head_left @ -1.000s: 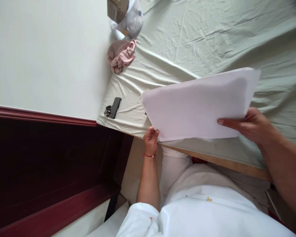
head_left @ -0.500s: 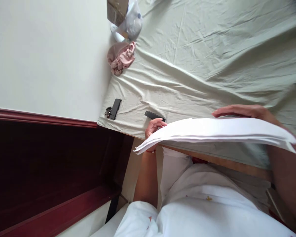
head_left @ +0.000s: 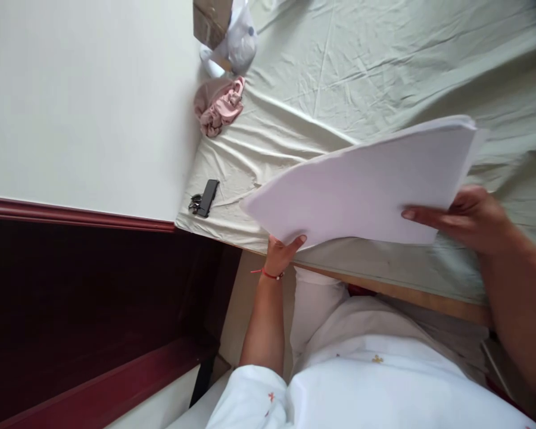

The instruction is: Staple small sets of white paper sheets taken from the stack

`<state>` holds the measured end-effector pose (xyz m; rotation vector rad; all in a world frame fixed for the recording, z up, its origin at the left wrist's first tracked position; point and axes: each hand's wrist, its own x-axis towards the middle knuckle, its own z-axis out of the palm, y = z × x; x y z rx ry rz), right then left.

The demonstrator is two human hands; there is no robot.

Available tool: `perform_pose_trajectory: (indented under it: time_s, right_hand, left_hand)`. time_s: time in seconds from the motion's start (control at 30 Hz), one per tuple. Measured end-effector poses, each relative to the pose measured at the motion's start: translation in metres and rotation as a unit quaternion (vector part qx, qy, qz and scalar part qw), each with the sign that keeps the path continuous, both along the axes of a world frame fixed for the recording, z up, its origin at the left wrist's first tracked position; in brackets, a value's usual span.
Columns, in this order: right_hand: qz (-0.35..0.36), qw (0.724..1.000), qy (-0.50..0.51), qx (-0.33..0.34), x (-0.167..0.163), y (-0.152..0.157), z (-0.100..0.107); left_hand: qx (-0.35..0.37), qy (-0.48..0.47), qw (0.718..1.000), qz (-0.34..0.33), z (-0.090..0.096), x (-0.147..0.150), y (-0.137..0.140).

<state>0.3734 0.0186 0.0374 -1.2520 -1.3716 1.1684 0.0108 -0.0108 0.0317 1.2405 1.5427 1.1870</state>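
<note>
A stack of white paper sheets (head_left: 357, 190) is held up over the near edge of the cloth-covered table, its broad face turned toward me and slightly bowed. My left hand (head_left: 282, 252) grips the lower left edge, thumb on the front and fingers hidden behind. At the lower right, my right hand (head_left: 473, 217) is closed on the stack, with its thumb laid across the front face. A red string bracelet (head_left: 272, 274) circles my left wrist.
A pale green cloth (head_left: 429, 65) covers the table. Toward its left edge lie a dark case with keys (head_left: 209, 198), a bundled pink cloth (head_left: 221, 107), a plastic bag (head_left: 241, 47) and a cardboard box (head_left: 212, 22). A dark red wooden piece of furniture (head_left: 93, 381) stands left.
The paper stack has tipped from nearly edge-on to showing its broad face, its right end raised. My right hand has moved from behind it to its lower right. The stack now hides a dark object.
</note>
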Motion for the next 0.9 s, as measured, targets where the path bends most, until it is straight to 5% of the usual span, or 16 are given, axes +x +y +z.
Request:
perform_pose_trajectory:
  time_s: [0.27,0.43,0.6,0.9]
  right_hand:
    - [-0.113,0.989,0.039,0.089,-0.008,-0.005,0.006]
    - [-0.020,1.000,-0.005,-0.003,-0.006,-0.002,0.005]
    - [-0.075,0.997,0.029,0.021,-0.008,-0.003,0.001]
    - [0.009,0.999,0.031,-0.023,-0.008,0.001,0.008]
  left_hand:
    - [0.048,0.048,0.998,0.005,0.001,0.000,-0.007]
    - [0.027,0.098,0.995,-0.016,-0.003,-0.013,-0.003]
    - [0.043,0.120,0.992,-0.022,-0.016,-0.020,-0.011]
    - [0.027,0.071,0.996,-0.056,-0.010,0.000,-0.011]
